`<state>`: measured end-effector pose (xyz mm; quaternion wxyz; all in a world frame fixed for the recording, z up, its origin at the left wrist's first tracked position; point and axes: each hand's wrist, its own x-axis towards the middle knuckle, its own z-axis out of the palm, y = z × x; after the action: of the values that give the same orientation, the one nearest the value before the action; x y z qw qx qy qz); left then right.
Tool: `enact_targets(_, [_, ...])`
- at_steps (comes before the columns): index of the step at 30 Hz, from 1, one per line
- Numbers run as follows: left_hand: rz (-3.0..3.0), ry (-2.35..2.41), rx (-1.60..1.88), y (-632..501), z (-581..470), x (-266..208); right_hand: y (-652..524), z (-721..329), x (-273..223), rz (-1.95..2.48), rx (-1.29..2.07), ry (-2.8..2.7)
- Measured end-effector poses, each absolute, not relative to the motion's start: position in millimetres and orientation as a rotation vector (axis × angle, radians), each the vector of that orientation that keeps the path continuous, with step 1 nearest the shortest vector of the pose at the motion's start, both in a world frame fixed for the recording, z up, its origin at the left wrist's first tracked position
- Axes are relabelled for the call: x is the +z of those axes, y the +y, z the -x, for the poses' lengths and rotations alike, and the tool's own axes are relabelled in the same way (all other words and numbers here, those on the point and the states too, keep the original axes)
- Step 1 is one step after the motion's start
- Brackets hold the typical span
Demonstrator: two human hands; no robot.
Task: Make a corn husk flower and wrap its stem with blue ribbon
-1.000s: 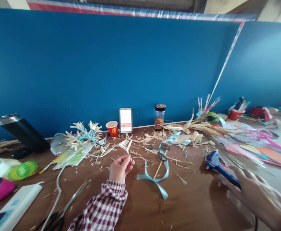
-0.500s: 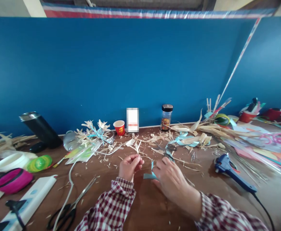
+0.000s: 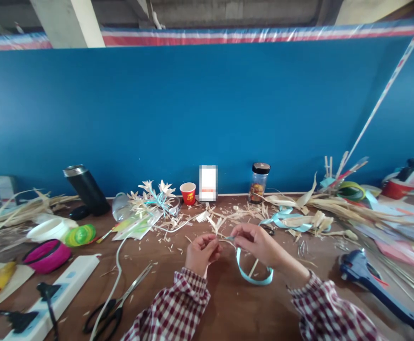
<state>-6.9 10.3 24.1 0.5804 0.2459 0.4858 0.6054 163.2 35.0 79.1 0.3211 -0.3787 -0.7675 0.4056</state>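
My left hand (image 3: 203, 253) is closed, pinching the base of a small pale husk flower (image 3: 216, 223), whose petals point up and away. Just right of it, my right hand (image 3: 254, 241) pinches a light blue ribbon (image 3: 255, 280), with the short end toward the flower and the rest hanging in a loop below the fingers. The ribbon's end is close to the flower's base; whether they touch I cannot tell. Beyond the hands, a bunch of finished husk flowers (image 3: 160, 192) with blue stems lies at the back left.
Black-handled scissors (image 3: 112, 308) lie left of my left sleeve, near a white power strip (image 3: 65, 289) and its cable. A blue glue gun (image 3: 370, 279) rests at right. A red paper cup (image 3: 188, 194), a lidded jar (image 3: 259, 183) and husk scraps line the back.
My right hand has lifted the blue ribbon off the table and brought its end beside the flower. My left hand keeps its pinch. The view has shifted left and up.
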Motion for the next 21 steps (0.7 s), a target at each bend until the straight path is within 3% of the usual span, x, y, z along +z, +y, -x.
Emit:
enact_targets(11, [-0.501,1.120,1.304,2,-5,32,40,-160,42,1.190,0.830,-1.802])
enact_targets(21, [-0.463,0.974,1.166,-1,-4,33,37,-155,29,1.222,0.954,-1.753])
